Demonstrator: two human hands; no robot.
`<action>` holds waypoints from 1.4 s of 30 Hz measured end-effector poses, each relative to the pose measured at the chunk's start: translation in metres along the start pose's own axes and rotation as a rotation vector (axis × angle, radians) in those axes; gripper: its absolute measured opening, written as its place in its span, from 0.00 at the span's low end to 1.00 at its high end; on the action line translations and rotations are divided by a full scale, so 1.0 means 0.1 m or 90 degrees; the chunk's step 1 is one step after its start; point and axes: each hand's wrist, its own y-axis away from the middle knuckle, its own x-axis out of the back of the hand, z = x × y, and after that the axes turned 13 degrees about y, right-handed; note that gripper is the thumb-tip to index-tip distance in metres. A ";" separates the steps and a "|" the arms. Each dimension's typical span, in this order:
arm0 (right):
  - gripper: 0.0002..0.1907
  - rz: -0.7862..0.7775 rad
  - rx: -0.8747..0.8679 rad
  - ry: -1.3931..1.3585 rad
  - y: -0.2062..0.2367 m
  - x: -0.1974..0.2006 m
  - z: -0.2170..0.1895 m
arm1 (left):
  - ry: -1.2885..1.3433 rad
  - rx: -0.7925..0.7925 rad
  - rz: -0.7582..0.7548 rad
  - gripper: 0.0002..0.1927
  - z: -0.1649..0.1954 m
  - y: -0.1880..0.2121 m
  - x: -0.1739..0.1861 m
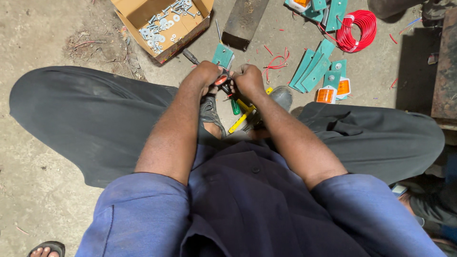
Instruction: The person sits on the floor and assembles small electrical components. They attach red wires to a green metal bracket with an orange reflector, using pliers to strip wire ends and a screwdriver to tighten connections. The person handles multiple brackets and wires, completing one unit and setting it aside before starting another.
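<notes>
Head view: bare concrete floor (43,190), dim; left hand (205,76) & right hand (247,80) both clamped on small red lamp (221,80)

Both fists are bunched tight, so the little red-and-black part (222,80) between the left hand (205,75) and the right hand (248,79) barely shows, and its shape can't be made out. The fingertips are tucked out of sight underneath. A green-handled screwdriver (235,107) and a yellow tool (242,119) slip under the right forearm, ends hidden. The cardboard box (143,12) of bolts runs off the top edge, as do the teal lamp housings (328,9). A sandalled foot (47,250) is cut by the bottom edge, and the dark corner at right is too dim to read.
</notes>
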 end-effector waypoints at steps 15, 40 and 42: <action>0.11 0.090 0.145 0.301 0.04 -0.26 0.13 | 0.205 -0.086 0.067 0.07 0.08 0.06 -0.13; 0.11 0.039 0.072 0.143 0.01 0.00 0.10 | 0.123 -0.015 -0.048 0.13 0.06 0.22 0.09; 0.11 0.131 0.168 0.328 0.05 -0.01 0.08 | 0.158 0.005 -0.045 0.14 0.12 0.25 0.09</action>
